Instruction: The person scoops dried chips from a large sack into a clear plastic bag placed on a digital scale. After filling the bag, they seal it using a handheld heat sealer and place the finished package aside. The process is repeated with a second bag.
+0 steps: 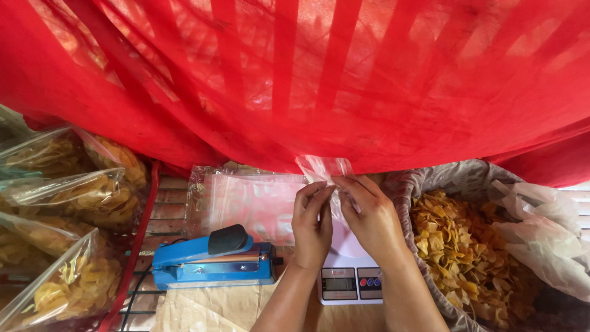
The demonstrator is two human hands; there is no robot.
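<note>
My left hand (312,224) and my right hand (369,218) are raised together above a small white digital scale (350,284). Both pinch the edge of an empty clear plastic bag (322,169), whose top rises toward the red cloth. The fingertips of the two hands nearly touch at the bag's edge. A stack of flat clear bags (255,200) lies just left of my left hand. A blue heat sealer (212,261) with a black knob sits lower left of my hands.
A large sack of yellow chips (464,246), lined with clear plastic, stands at the right. Several filled chip bags (67,197) are piled at the left. A red mesh cloth (307,74) hangs across the whole upper view. Brown paper (209,310) covers the slatted surface.
</note>
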